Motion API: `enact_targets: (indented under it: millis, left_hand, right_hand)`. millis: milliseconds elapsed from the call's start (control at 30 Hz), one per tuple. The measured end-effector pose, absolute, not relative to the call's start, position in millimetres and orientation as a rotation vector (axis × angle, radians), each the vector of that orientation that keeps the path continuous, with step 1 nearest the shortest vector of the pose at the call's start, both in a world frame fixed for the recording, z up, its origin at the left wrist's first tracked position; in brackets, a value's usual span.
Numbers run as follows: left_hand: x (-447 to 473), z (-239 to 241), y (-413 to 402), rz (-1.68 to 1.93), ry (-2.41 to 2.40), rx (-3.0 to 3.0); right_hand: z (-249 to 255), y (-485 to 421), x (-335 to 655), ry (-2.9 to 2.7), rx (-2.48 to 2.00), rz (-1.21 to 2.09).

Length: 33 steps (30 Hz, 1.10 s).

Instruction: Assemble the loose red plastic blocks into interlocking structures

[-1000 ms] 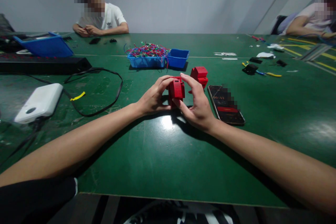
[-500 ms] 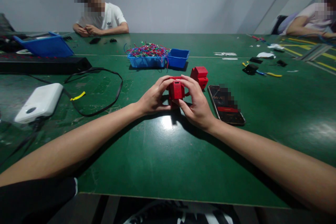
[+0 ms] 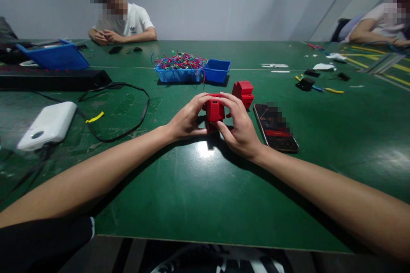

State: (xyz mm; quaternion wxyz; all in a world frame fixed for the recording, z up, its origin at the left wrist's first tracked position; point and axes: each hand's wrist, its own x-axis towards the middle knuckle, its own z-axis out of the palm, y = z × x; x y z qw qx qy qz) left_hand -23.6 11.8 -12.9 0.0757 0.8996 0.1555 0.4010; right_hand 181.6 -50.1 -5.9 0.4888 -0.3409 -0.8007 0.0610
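A small red plastic housing (image 3: 215,111) with a dark slot and tiny holes on its face stands upright in the middle of the green table (image 3: 205,196). My left hand (image 3: 188,117) grips its left side, fingertips at the top and thumb low down. From the right, my right hand (image 3: 241,126) holds it with fingers over the top edge and the thumb at the lower front. Parts of the housing are hidden behind my fingers. Just behind my right hand sits a second red plastic piece (image 3: 244,93), touched by neither hand.
A phone (image 3: 277,130) lies right of my right hand. Behind are a blue bin (image 3: 179,76) of tangled wires and another blue bin (image 3: 217,71). A white power bank (image 3: 48,124) and black cable (image 3: 145,115) lie left. Two people (image 3: 128,21) sit across the table.
The red housing has tilted or shifted very slightly between my hands. Both hands keep their hold in nearly the same place.
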Motion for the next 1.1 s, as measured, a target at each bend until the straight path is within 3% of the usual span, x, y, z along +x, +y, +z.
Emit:
enact_targets:
  millis: [1100]
  left_hand:
    - [-29,-20,18,1.213,0.411,2.653]
  right_hand:
    - [-5,-51,181,-1.955,-0.861,0.142]
